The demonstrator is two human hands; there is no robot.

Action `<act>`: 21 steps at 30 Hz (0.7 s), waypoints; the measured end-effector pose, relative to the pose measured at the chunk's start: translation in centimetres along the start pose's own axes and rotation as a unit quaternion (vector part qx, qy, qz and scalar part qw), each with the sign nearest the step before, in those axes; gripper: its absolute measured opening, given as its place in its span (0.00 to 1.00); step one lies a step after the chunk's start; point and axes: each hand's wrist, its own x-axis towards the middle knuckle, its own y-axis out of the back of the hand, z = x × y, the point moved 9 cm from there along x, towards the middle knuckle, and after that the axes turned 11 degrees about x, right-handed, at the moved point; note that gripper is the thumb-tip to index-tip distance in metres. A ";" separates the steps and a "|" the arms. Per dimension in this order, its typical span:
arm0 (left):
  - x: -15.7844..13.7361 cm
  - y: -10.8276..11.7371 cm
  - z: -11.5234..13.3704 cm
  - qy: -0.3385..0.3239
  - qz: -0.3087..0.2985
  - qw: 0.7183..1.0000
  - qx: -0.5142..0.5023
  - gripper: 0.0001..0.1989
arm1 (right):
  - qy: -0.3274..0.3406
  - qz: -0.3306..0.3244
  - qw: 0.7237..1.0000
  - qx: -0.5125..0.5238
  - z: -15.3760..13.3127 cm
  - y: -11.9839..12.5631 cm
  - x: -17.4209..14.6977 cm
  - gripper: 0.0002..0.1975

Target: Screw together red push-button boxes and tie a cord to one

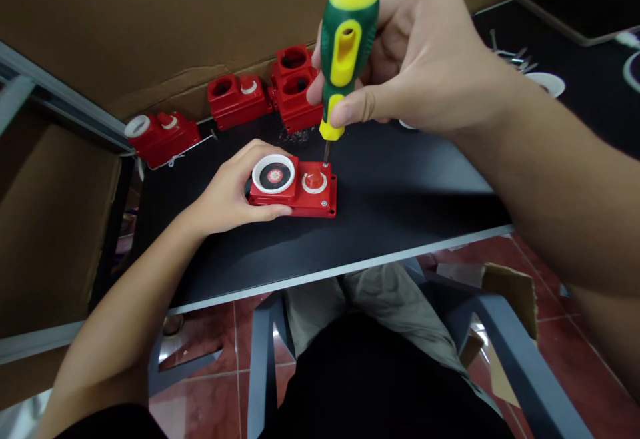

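My left hand (233,189) is wrapped round the left end of a red alarm unit (296,207), holding it on the black table. A white-rimmed round sounder (273,175) sits on the unit's left part, and a small red dome lamp (314,181) with a white ring on its right part. My right hand (395,59) grips a green and yellow screwdriver (345,45), held nearly upright. The screwdriver's tip meets a screw (325,165) at the unit's upper right corner. Another screw (325,203) shows at the lower right corner.
Behind stand several red units: one with a white ring (163,137), one with a lamp (239,102) and red housings with open holes (295,89). Dark crumbs (297,137) lie near them. At the right are a white round part (547,83) and a dark tablet-like panel (585,2). Cardboard (175,19) backs the table.
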 end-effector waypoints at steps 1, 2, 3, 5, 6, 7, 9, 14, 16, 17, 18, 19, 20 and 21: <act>0.0 0.0 0.0 -0.001 -0.001 1.000 0.002 0.46 | 0.010 0.008 1.000 0.009 0.1 0.0 0.1 0.25; 0.0 0.0 0.0 -0.001 -0.002 1.000 0.004 0.46 | 0.019 0.016 1.000 0.018 0.2 0.1 0.1 0.27; 0.0 0.0 0.0 -0.001 -0.002 1.000 0.005 0.46 | 0.027 0.020 0.999 0.026 0.3 0.0 0.1 0.28; 0.0 0.0 0.0 -0.003 -0.001 1.000 0.003 0.46 | 0.040 0.032 0.998 0.033 0.5 -0.1 0.2 0.30; 0.0 0.0 0.1 -0.005 0.002 1.000 0.001 0.45 | 0.043 0.042 0.998 0.030 0.7 -0.1 0.2 0.30; -0.1 0.0 0.1 -0.008 0.004 1.000 -0.003 0.45 | 0.043 0.053 0.997 0.024 0.9 0.0 0.2 0.30; -0.1 0.1 0.2 -0.012 0.007 1.000 -0.008 0.44 | 0.043 0.074 0.996 0.024 1.1 0.2 0.2 0.31; 0.0 0.0 0.3 -0.010 0.005 1.000 -0.004 0.44 | 0.033 0.025 0.998 0.054 1.3 -0.3 0.5 0.29; 0.0 0.0 0.2 -0.008 0.005 1.000 -0.001 0.45 | 0.023 0.010 0.999 0.042 1.3 -0.2 0.6 0.25; 0.0 0.0 0.1 -0.007 0.004 1.000 0.001 0.45 | 0.020 0.002 0.999 0.039 1.3 -0.1 0.6 0.22; 0.0 0.0 0.0 -0.006 0.004 1.000 0.001 0.45 | 0.018 -0.008 0.999 0.037 1.2 -0.1 0.5 0.19; 0.0 0.0 0.0 -0.007 0.005 1.000 0.000 0.45 | 0.015 -0.018 0.999 0.037 1.1 -0.1 0.5 0.16; 0.0 0.0 0.0 -0.008 0.005 1.000 0.000 0.46 | 0.013 -0.026 0.999 0.036 1.0 0.0 0.4 0.14; 0.0 0.0 0.0 -0.008 0.005 1.000 0.001 0.46 | 0.012 -0.033 0.999 0.034 0.9 0.0 0.4 0.13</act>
